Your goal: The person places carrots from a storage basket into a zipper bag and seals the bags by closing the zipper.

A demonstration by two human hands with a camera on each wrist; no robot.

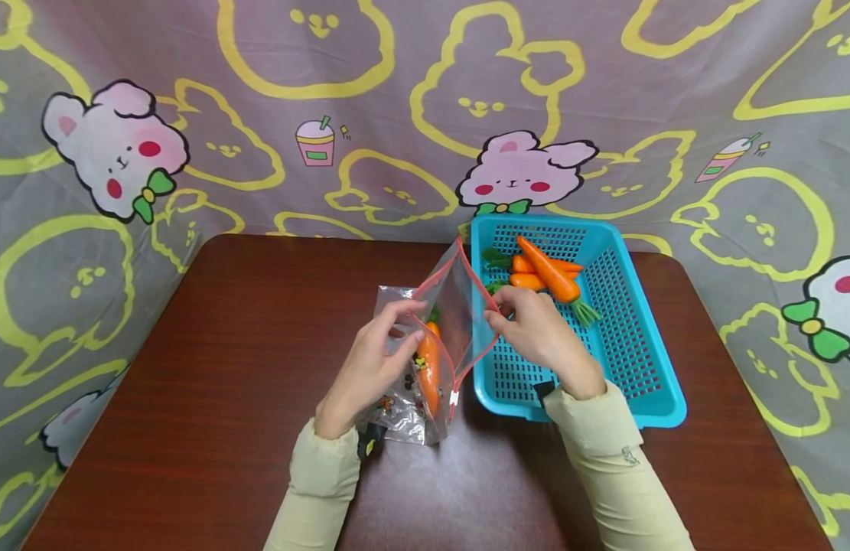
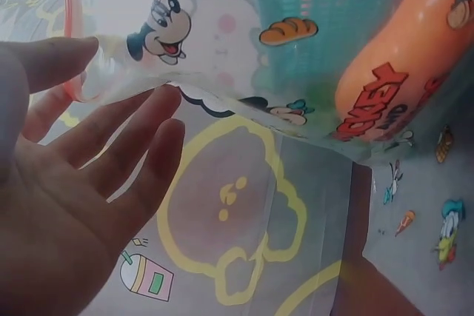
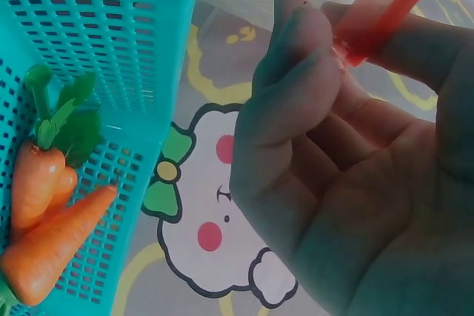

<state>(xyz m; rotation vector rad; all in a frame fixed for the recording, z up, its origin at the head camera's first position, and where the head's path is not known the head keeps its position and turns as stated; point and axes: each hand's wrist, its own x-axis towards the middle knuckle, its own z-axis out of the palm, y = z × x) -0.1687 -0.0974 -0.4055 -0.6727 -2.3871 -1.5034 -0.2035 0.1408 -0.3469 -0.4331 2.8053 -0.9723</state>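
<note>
A clear zip bag (image 1: 459,306) with a red zip edge and cartoon prints stands with its mouth spread wide. Inside it lies an orange carrot (image 1: 429,375) with green leaves at its far end. My left hand (image 1: 369,363) pinches the left side of the red edge between thumb and forefinger; in the left wrist view its other fingers are spread behind the plastic. With thumb and curled fingers, my right hand (image 1: 538,329) grips the opposite side of the red edge, close over the basket's left rim. A white slider (image 1: 454,398) sits at the near end of the zip.
A blue perforated basket (image 1: 648,337) stands to the right of the bag. Several carrots (image 1: 548,268) with green tops lie in its far left part. The brown table (image 1: 225,367) ends at a patterned cloth (image 1: 383,145) behind and at the sides.
</note>
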